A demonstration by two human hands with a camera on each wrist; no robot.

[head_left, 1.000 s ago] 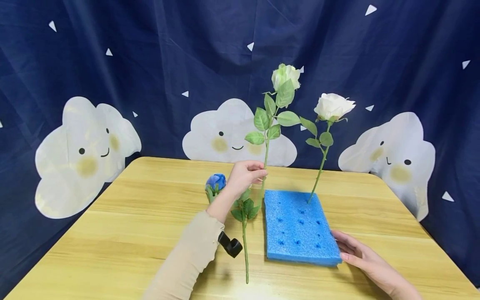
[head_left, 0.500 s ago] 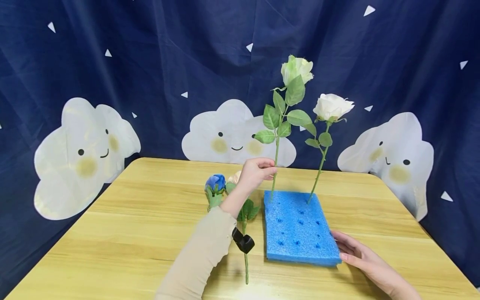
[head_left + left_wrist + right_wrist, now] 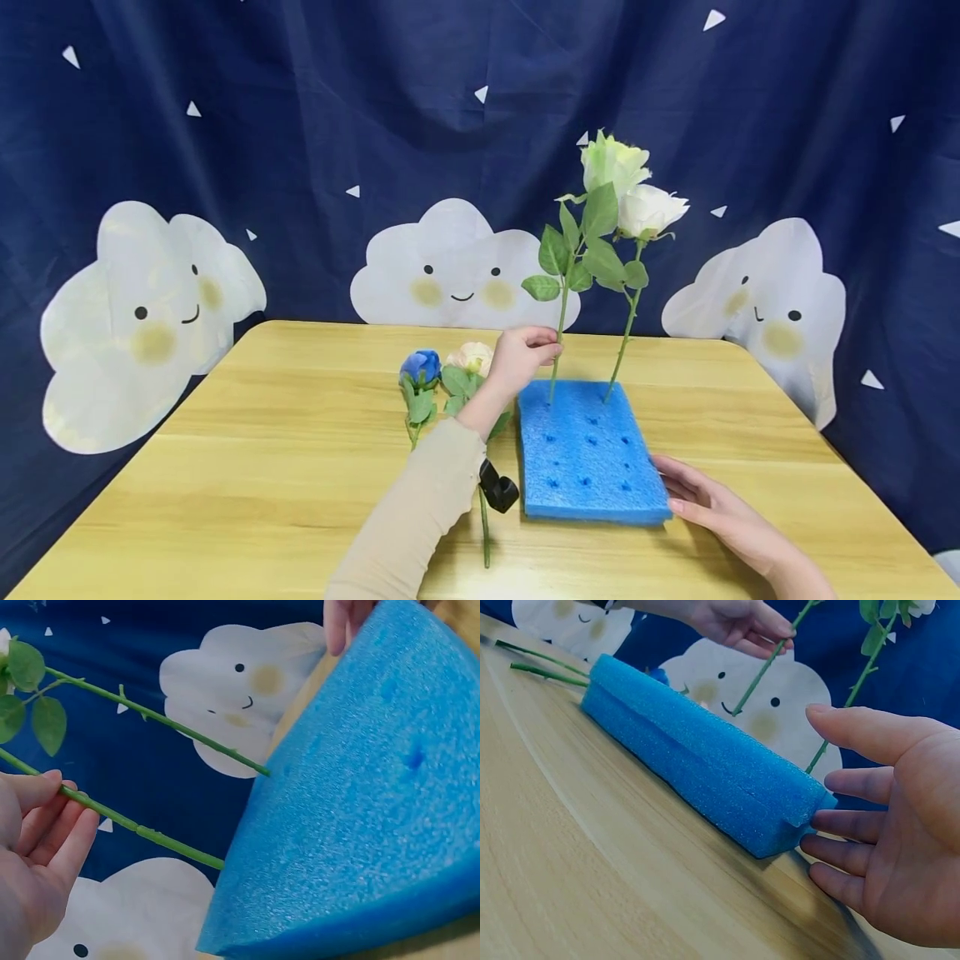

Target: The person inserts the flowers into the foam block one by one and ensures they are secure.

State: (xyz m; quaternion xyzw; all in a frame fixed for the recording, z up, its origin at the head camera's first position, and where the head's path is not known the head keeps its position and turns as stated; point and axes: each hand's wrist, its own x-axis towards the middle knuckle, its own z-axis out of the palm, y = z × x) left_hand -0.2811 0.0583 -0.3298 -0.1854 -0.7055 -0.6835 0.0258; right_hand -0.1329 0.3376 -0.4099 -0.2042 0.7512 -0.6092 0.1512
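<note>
My left hand (image 3: 522, 357) pinches the green stem of a white rose tinged with green (image 3: 609, 163), thumb and fingers around it in the left wrist view. This stem stands nearly upright, its lower end meeting the back left of a blue foam block (image 3: 570, 502) with several small holes. A second white rose (image 3: 649, 212) stands in the block's back right, leaning slightly right, its bloom partly behind the first one. At the block's right side is my right hand (image 3: 723, 512), fingers extended with the tips right at the foam's edge (image 3: 705, 769).
Left of the block, a blue rose (image 3: 421, 367) and a cream rose (image 3: 472, 357) lie on the wooden table (image 3: 225, 500), partly under my left forearm. A black band mount (image 3: 498, 487) sits on that wrist. Behind hangs a dark blue curtain (image 3: 420, 100) with cloud faces.
My left hand has moved right with the green-tinged rose, from beside the block to over its back left, and the stem has come down onto the foam. The right hand stays at the block's side.
</note>
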